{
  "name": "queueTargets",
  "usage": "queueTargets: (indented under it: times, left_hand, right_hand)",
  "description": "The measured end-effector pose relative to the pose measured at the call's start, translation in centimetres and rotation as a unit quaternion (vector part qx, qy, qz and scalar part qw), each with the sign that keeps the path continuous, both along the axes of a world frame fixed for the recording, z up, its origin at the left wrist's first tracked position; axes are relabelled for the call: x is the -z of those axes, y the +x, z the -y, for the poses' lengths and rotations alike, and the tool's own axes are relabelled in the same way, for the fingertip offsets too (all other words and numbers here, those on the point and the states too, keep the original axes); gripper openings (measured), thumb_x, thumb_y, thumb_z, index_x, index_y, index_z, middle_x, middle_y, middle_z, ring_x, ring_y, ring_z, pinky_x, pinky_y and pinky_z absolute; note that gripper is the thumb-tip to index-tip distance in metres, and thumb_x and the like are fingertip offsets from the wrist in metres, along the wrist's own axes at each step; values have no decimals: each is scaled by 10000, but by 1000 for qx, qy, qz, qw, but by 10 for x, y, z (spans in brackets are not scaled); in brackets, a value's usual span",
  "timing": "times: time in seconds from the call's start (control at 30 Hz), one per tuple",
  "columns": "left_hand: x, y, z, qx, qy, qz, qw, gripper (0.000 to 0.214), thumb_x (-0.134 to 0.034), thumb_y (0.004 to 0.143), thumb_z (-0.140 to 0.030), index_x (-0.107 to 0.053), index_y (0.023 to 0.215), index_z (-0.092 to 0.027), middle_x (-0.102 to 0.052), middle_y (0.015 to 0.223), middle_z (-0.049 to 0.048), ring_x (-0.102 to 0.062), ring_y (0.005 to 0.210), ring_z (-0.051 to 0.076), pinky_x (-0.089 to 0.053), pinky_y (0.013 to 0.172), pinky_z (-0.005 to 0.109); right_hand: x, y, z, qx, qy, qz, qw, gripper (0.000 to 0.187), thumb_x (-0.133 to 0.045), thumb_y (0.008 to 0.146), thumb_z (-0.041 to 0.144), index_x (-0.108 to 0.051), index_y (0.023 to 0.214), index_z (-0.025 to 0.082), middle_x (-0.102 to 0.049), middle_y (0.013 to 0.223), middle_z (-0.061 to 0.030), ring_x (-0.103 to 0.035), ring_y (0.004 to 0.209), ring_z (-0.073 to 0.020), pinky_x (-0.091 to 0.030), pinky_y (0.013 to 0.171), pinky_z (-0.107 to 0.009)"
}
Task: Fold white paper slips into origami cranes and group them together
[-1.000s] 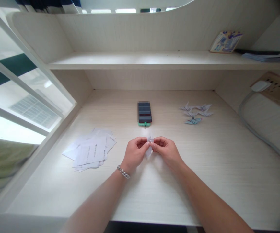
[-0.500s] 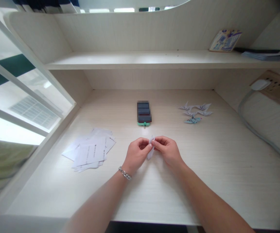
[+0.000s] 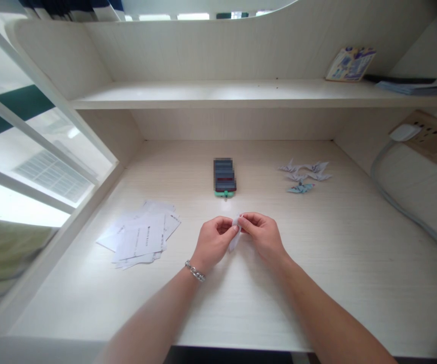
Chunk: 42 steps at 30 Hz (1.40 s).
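A small folded piece of white paper [image 3: 234,243] is held between my two hands above the desk. My left hand [image 3: 213,241], with a chain bracelet at the wrist, pinches its left side between thumb and fingers. On the other side, my right hand [image 3: 263,234] pinches the upper end, thumb close to the left thumb. Fingers cover much of the paper, so its folds are hard to make out. Several folded paper cranes [image 3: 301,188], mostly white and one bluish, sit at the right rear of the desk.
Loose printed paper sheets [image 3: 140,237] lie overlapped on the left. Beyond my hands is a phone [image 3: 224,175] with a blurred screen and a green edge. A shelf [image 3: 203,93] spans the back. At right, a cable [image 3: 393,199] runs down from a wall socket [image 3: 436,135].
The right thumb and fingertips have shifted slightly upward along the paper, and its lower end tilts a little further left. Everything else stays in place.
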<state>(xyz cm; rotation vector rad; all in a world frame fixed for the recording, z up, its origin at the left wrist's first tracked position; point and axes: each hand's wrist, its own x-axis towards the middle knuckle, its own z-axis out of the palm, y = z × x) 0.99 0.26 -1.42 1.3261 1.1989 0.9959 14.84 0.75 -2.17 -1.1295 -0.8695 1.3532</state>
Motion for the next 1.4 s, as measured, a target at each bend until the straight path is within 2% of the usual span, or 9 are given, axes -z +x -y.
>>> queueTargets:
  times: [0.17,0.37,0.6,0.77,0.93,1.1,1.23,1.4]
  left_hand:
    - [-3,1,0,5,-14,18,1000,239,-659,728,-343,-661,825,-125,-689,808,78,-620,727,158,-481,635,239]
    - [-5,1,0,7,-37,37,999,247,-679,707,-341,-661,809,-116,-687,811,88,-622,727,165,-479,638,245]
    - [0,0,-2,16,-53,55,997,258,-688,700,-341,-661,825,-116,-692,825,98,-629,735,169,-476,643,249]
    - [1,-2,-2,36,-70,75,994,269,-693,698,-339,-665,839,-112,-700,854,114,-640,758,183,-486,661,264]
    - [-4,-3,-3,8,-59,68,996,280,-706,685,-340,-685,841,-109,-706,844,112,-647,751,186,-497,672,271]
    - [-3,-4,-6,-26,-56,99,993,328,-708,682,-345,-686,899,-100,-707,907,132,-659,799,213,-520,720,314]
    - [-1,-4,-5,-14,-63,118,991,352,-696,696,-351,-681,947,-105,-700,963,140,-663,824,217,-527,743,330]
    - [-2,-3,-3,8,-50,92,994,348,-724,669,-325,-688,945,-116,-704,951,135,-661,859,226,-522,775,332]
  right_hand:
    - [-1,1,0,20,13,17,1000,150,-754,640,287,-703,714,167,-668,674,-23,-582,626,-137,-473,628,-272]
    - [-3,1,1,10,7,5,1000,142,-745,656,294,-693,702,170,-652,652,-11,-558,607,-122,-450,609,-258]
    - [-5,4,-1,-14,2,7,1000,163,-717,692,323,-677,718,167,-650,675,-21,-558,624,-129,-452,608,-264]
    - [-4,5,-1,-7,35,38,999,187,-692,720,349,-660,717,165,-635,663,-16,-552,615,-123,-454,601,-258]
    - [-6,5,-1,-47,-6,10,999,263,-687,708,421,-674,804,176,-657,734,-26,-584,658,-140,-481,602,-266]
    - [-5,4,0,-97,-27,7,995,336,-776,588,409,-673,796,165,-671,753,-38,-612,680,-162,-502,624,-282]
    - [-1,3,-1,-63,-19,22,998,320,-771,592,410,-669,762,159,-674,721,-43,-616,652,-164,-509,641,-302]
    - [-3,4,-1,-18,-10,23,1000,298,-756,619,394,-673,784,160,-693,761,-54,-628,684,-170,-508,671,-308]
